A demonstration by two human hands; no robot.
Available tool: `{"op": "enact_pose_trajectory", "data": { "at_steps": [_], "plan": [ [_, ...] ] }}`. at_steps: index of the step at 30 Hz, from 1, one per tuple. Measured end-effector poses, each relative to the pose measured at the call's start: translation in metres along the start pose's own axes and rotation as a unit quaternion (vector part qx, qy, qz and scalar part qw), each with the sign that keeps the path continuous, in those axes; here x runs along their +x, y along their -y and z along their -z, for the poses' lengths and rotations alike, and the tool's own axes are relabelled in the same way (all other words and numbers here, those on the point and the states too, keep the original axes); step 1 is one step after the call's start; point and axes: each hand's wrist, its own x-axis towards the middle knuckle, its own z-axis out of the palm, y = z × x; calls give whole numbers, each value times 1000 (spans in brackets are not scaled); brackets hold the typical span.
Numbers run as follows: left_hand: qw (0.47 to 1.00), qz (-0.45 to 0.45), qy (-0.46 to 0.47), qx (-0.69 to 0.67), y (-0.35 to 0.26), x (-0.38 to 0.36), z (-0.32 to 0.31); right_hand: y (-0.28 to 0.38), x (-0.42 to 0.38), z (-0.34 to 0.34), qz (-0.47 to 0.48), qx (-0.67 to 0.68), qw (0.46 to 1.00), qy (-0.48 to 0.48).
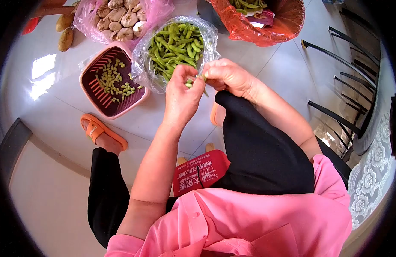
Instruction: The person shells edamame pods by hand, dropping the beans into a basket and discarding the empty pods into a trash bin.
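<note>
Both Hands Closed on a Slim Green Bean Pod

The left hand (183, 92) and the right hand (232, 79) meet over the near right edge of a round container lined with crinkled, clear plastic (210, 36). Their fingertips pinch a slim green pod (205, 79) between them. The left hand's fingers are curled, with smooth, pale-green shelled beans (189, 84) showing within them; the right hand's fingers are bent and drawn together at the pod.

The lined container holds a heap of plump, bumpy green pods (176, 47). Just to its left is a squarish pink plastic basket (129, 109) with rounded corners, slotted sides and a dark interior, where small oval shelled beans (108, 79) lie scattered. On the far side, a filmy pink plastic bag (84, 21) bears knobbly, papery-skinned garlic bulbs (120, 19). Farther left lie oblong brown potatoes (66, 39). At the far right, glossy, wrinkled red plastic (288, 25) lines a container with more green matter inside.

Pale, shiny floor tiles (275, 73) spread beneath. An orange slide sandal (108, 128) is near the basket, and a red cover with white printing (189, 177) shows between the person's black-trousered legs. White lace with raised flowers (369, 182) hangs at the near right.
</note>
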Motion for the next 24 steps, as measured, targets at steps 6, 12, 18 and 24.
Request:
{"op": "enact_pose_trajectory", "data": {
  "at_steps": [6, 12, 18, 24],
  "plan": [
    [962, 160, 114, -187, 0, 5, 12, -2, -2, -7, 43, -35, 998, -5],
    [933, 183, 78, -301, 6, 4, 14, 3, -5, -15, 94, -133, 986, -32],
    [865, 231, 71, -440, 14, 6, 15, -3, 4, -11, 183, -210, 960, -39],
    [872, 239, 68, -421, 17, 4, 12, -2, -2, -12, 192, -302, 931, -69]
  ]
}}
